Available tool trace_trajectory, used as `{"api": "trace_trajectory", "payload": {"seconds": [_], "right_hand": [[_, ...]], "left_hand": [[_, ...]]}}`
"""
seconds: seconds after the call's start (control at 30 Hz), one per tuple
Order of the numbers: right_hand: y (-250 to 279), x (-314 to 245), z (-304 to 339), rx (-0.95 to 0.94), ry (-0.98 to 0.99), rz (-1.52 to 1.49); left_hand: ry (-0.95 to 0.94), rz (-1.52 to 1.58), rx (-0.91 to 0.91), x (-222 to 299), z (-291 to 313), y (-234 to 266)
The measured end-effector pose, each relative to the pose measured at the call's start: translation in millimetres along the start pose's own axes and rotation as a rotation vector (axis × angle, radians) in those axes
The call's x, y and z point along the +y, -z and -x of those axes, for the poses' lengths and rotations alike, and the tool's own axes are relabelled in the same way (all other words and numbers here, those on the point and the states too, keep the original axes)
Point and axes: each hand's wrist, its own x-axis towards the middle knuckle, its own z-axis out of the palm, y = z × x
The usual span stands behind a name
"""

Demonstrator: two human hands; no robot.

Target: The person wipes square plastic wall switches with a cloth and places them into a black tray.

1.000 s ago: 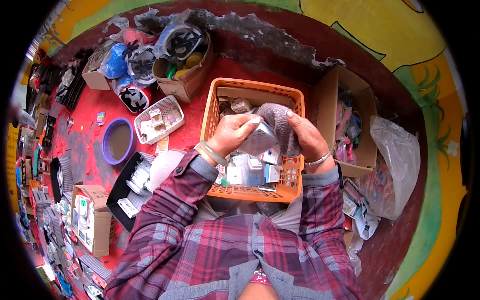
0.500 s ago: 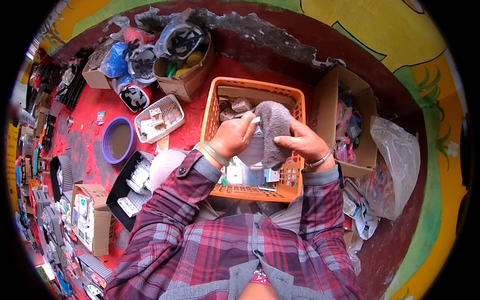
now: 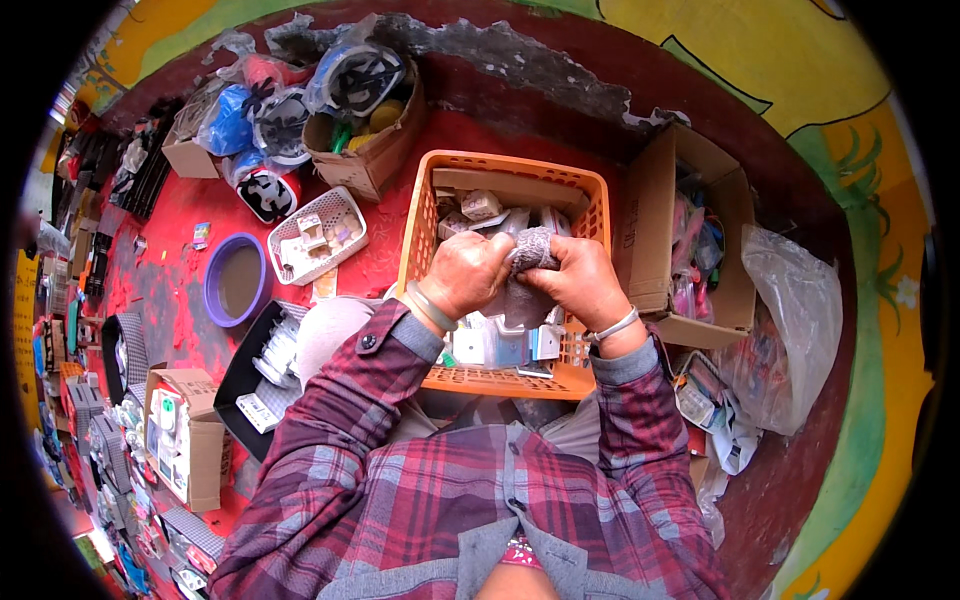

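Note:
A brown-grey fuzzy cloth [image 3: 534,247] is bunched up between my two hands, above the orange plastic basket [image 3: 497,381]. My right hand [image 3: 585,283] grips it, thumb and fingers closed. Up against the cloth, my left hand [image 3: 464,273] is closed too; what its fingers pinch is hidden. A greyish, see-through piece like a plastic bag [image 3: 521,304] hangs below the hands; I cannot tell which hand holds it. Inside the basket are a small patterned box [image 3: 481,206] and several white and bluish packages [image 3: 508,347].
To the right stands an open cardboard box [image 3: 648,245] of bagged goods, beside clear plastic sheeting [image 3: 797,330]. On the left are a white basket [image 3: 283,268], a purple basin [image 3: 212,290] of murky water and a black tray [image 3: 232,404]. Bagged helmets [image 3: 283,125] lie at the back.
The cloth hung long from my right hand; now it is bunched small. My right hand has moved left, close to my left hand. The white bit at my left fingertips no longer shows.

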Motion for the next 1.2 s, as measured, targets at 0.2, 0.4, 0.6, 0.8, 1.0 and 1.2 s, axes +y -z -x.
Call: {"api": "trace_trajectory", "payload": {"seconds": [0.2, 0.4, 0.6, 0.8, 1.0, 1.2], "right_hand": [[8, 6, -2, -0.155, 0.008, -0.528], [24, 10, 1, -0.177, 0.16, -0.312], [56, 6, 10, -0.121, 0.059, -0.725], [3, 10, -5, -0.122, 0.194, -0.318], [-21, 13, -7, 0.015, 0.187, 0.0], [-18, 5, -4, 0.144, 0.271, 0.194]], "left_hand": [[-0.114, 0.111, -0.021, 1, -3, 10], [0.114, 0.33, 0.234, -1, -5, 26], [0.209, 0.358, 0.314, -3, -5, 37], [0.062, 0.104, 0.227, -3, -6, 28], [0.009, -0.004, 0.068, -5, 0, 22], [0.088, 0.185, 0.184, 1, -5, 19]]}}
